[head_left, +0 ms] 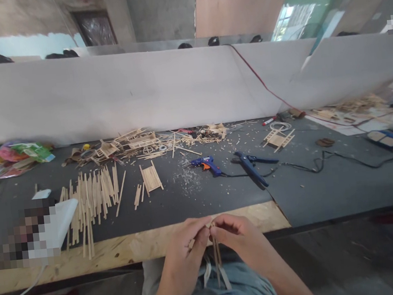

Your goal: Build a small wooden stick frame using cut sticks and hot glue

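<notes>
My left hand (188, 245) and my right hand (236, 234) meet over my lap at the table's front edge. Both pinch the top of a few thin wooden sticks (217, 261) that hang straight down between them. On the dark mat ahead lie a blue glue gun (208, 164) and blue cutters (250, 165), both out of reach of the hands. A small panel of glued sticks (150, 177) lies left of the glue gun.
Several loose sticks (90, 199) are spread at the left. Stick scraps and half-built frames (136, 141) line the white divider (142, 92). A small stick frame (278, 138) and a black cable (340, 159) lie right. The wooden table edge (129, 246) runs in front.
</notes>
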### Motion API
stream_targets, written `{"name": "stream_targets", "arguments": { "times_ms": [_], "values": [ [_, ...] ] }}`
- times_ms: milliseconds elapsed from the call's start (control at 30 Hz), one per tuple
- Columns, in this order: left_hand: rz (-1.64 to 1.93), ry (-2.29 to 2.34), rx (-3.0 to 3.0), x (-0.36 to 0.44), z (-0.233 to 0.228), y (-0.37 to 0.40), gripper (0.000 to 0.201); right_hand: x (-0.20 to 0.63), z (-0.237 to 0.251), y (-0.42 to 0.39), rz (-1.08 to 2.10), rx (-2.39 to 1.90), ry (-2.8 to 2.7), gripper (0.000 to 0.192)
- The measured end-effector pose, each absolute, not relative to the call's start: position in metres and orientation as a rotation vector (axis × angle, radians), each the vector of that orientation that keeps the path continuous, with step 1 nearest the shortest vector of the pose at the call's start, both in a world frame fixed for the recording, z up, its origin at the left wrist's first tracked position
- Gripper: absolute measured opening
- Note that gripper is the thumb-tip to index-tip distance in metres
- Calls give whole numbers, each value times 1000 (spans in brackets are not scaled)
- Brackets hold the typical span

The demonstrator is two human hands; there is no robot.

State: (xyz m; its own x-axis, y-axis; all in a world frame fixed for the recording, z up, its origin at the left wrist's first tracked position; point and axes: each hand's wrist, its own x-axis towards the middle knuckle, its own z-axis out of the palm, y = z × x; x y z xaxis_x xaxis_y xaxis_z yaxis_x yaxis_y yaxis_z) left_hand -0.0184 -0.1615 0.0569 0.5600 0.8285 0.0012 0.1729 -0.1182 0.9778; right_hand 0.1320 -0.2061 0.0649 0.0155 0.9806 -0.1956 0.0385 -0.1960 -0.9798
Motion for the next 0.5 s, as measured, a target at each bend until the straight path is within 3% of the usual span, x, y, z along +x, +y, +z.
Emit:
{"name": "stream_targets", "arguments": {
  "times_ms": [500],
  "values": [
    [865,873,1872,-19,48,-162,18,133,45,-206,1422,-1338,-957,26]
  ]
}}
